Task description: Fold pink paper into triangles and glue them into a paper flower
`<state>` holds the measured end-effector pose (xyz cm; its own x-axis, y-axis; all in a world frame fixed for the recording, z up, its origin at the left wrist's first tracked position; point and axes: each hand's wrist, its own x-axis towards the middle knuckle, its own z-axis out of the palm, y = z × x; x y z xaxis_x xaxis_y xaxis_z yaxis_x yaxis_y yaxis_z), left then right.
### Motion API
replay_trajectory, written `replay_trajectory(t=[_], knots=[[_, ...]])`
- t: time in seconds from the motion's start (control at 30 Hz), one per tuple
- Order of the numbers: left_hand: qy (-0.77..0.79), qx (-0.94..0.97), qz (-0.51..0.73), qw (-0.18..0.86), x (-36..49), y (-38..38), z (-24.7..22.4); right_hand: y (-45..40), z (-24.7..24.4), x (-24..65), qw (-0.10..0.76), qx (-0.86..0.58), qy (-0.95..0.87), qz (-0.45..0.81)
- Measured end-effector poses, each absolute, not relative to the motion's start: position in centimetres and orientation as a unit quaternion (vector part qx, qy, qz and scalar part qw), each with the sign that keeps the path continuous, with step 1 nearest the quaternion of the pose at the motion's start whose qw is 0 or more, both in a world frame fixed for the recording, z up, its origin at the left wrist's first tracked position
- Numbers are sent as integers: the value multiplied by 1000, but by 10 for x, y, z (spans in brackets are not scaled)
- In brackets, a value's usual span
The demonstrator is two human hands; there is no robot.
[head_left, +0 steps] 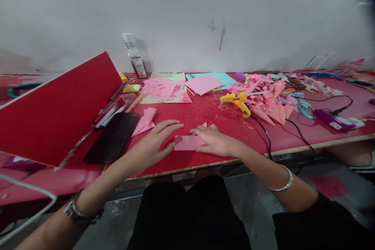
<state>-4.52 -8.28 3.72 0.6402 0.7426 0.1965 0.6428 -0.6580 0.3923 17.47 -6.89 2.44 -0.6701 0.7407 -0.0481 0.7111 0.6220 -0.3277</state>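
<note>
A small rectangle of pink paper [186, 143] lies near the front edge of the red tabletop. Over its right end rests my right hand [215, 140], fingers spread and pressing the paper to the table. My left hand [155, 142] is just left of the paper, its fingers apart with nothing between them; the thumb tip comes close to the paper's left end. A pink corner of paper shows behind my right fingers. Folded pink paper pieces [145, 121] lie beyond my left hand, beside a black phone [110, 138].
At the right, a yellow glue gun [238, 101] lies by a heap of pink paper cones [271, 109], its black cord hanging over the edge. Cut pink papers [166, 89] cover a pale green sheet. A red board [64, 105] leans at left; a bottle [136, 60] stands behind.
</note>
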Motion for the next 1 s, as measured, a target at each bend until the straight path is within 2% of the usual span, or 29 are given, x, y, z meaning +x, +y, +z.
replay_trajectory(t=[0.13,0.27,0.37,0.5,0.67,0.77,1.0], knots=[[376,905,159,120,-41,-82,39,-71,32,175,50,-382,-917,103],[359,922,120,85,-34,-85,34,-69,35,180,93,-378,-920,32],[349,929,85,88,-27,-88,24,-64,30,185,125,-392,-911,35],[362,928,59,72,-16,-88,10,-51,17,195,165,-423,-884,112],[399,913,70,48,-1,-81,7,-36,3,206,263,-442,-800,310],[430,898,80,47,6,-75,5,-33,1,206,313,-485,-737,353],[466,878,95,60,9,-71,-7,-29,1,192,295,-503,-713,388]])
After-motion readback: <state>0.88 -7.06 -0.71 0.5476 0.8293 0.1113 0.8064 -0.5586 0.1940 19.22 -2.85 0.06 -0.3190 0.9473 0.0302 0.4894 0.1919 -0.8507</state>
